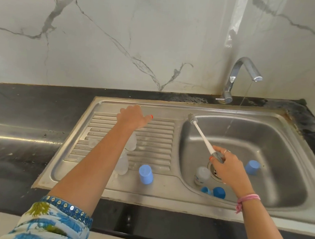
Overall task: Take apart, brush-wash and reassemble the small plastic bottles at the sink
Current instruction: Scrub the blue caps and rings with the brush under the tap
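Right hand (224, 165) first: its fingers are curling round the grey grip of the bottle brush (202, 135), thumb pinching from the near side, and the white shaft is angling up and away so the bristled head is hanging over the basin's far left corner. That hand is hovering above the drain (214, 170).

Left hand (132, 117) is reaching far out over the ribbed draining board (151, 137), back of the hand facing up, thumb sticking out to the right; the other fingers are hiding behind the knuckles, so I cannot tell whether they are gripping anything.

Under that forearm, two clear bottles (131, 142) are standing on the ribs, one beyond the other, and a light blue cap (145, 174) is sitting just right of the nearer one.

Down in the sink basin (263, 145), another bottle (202, 175) is lying beside the drain, dark blue parts (214, 192) are resting near the front wall, and a second light blue cap (252, 167) is sitting to the right. The tap (239, 76) is trickling a thin stream.
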Demonstrator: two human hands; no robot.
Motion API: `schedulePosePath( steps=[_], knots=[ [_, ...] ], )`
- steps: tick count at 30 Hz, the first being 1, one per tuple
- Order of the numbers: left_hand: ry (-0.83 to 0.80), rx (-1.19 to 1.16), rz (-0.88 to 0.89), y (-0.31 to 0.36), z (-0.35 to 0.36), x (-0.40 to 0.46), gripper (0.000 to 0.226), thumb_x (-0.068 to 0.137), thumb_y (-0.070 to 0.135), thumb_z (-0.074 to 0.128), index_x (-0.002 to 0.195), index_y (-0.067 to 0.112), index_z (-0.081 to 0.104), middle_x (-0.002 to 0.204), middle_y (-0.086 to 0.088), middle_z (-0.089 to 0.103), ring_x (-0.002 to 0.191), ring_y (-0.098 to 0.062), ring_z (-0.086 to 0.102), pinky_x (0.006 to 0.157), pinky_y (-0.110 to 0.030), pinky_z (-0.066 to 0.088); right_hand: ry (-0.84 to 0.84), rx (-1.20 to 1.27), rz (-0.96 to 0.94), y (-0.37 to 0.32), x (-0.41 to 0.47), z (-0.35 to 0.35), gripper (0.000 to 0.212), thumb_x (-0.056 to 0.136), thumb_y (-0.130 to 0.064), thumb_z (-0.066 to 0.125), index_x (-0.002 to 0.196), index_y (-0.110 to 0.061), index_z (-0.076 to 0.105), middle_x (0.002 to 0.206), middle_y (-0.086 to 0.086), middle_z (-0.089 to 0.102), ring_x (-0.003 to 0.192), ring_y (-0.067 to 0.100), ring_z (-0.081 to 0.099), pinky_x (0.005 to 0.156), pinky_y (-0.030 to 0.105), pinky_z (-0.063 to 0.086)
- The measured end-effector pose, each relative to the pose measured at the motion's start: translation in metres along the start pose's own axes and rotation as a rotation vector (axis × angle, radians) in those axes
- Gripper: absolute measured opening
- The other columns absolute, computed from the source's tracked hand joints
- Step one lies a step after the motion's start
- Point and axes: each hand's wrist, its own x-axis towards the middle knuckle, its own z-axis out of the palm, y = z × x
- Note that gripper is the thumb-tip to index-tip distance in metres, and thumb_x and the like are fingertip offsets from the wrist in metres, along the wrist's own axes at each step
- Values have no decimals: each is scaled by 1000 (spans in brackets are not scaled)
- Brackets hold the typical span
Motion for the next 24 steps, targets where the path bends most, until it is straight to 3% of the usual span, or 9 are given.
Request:
schedulePosePath(
  steps=[6,10,12,16,20,24],
  knots=[
    [22,-65,119,68,14,-19,58,91,46,57,136,12,49,139,-11,49,128,-33,43,102,-42,39,-5,-3,38,36,2,-54,37,95,-23,54,132,-27,54,83,-5,60,64,14,57,55,24,43],
    [-122,-292,319,130,55,-43,38,89,28,64,122,9,62,121,-11,65,114,-26,59,95,-29,44,-63,-66,65,73,10,-90,38,93,-24,58,131,-26,56,86,-4,60,66,16,56,69,32,50],
    [-224,-267,386,160,90,-58,32,88,25,65,117,12,64,114,-10,68,108,-25,62,94,-31,47,-100,-73,76,91,12,-105,38,93,-22,59,131,-24,57,88,-4,60,66,15,55,69,30,49],
    [-455,-112,477,211,169,-88,30,87,19,67,115,7,64,116,-13,65,108,-29,61,92,-35,48,-150,-42,92,124,14,-126,34,92,-21,59,125,-29,61,77,-22,46,56,3,48,47,13,37],
    [-577,83,474,233,224,-102,38,87,16,64,122,2,59,126,-18,59,114,-34,57,93,-37,46,-144,-63,115,150,18,-148,33,91,-21,58,120,-35,61,68,-13,53,56,8,51,57,25,43],
    [-582,36,412,243,242,-96,37,90,19,60,124,6,58,130,-13,55,115,-30,56,90,-33,44,-126,-56,128,166,31,-164,37,91,-22,59,127,-28,60,80,-8,59,59,4,51,63,25,42]
  ],
)
